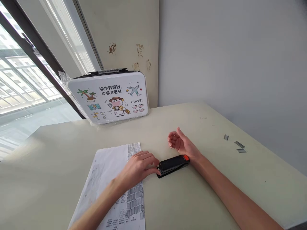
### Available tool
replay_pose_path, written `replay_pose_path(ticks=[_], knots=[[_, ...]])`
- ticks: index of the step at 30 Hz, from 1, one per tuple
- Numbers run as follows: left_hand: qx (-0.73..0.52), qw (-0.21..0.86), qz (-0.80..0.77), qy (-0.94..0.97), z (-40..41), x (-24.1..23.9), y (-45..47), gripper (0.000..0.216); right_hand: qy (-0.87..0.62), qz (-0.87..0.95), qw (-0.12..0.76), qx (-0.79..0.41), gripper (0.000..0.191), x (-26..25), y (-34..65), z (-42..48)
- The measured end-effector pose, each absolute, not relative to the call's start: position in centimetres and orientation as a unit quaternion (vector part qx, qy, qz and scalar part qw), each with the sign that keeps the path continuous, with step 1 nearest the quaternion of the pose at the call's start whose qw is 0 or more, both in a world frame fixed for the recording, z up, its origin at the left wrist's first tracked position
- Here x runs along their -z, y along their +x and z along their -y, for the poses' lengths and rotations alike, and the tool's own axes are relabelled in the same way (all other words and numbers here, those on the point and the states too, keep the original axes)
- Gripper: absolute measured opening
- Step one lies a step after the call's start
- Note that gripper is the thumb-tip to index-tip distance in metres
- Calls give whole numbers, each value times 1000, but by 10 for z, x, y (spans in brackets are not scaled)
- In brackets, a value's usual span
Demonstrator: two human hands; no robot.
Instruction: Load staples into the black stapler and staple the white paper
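A black stapler with an orange-red patch at its rear end lies on the table. My left hand reaches over the paper to the stapler's front end, thumb and fingers closed around that tip. What exactly lies between the fingertips is hard to see. Just behind the stapler's rear end rests my right hand, its wrist against or very close to it. The right fingers curl loosely with the thumb apart, and they hold nothing. Under my left forearm are printed paper sheets with dense dark marks along the right edge.
Several small strips of staples lie on the table at the right. A white cartoon-printed suitcase in clear plastic stands at the back left. A grey wall borders the table's right side, and a window is at the left.
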State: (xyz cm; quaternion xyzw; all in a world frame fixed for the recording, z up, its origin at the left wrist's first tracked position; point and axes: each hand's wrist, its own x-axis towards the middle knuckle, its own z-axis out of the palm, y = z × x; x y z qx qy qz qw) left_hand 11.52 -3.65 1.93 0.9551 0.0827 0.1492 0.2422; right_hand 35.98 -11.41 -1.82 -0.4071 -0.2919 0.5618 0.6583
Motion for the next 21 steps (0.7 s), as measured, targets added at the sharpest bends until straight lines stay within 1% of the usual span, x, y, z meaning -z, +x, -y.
replay_pose_path(ticks=[5,13,18,21], knots=[[-136,184,-68,971,38,-19,122,34,-393,278,670,-565,54,18,358,114],[-157,143,-86,973,50,-17,116,40,-390,280,678,-556,54,21,357,114],[-170,125,-123,970,61,-16,106,33,-393,286,672,-558,54,16,356,115],[-165,132,-138,968,70,-19,80,32,-401,310,655,-560,53,12,356,119]])
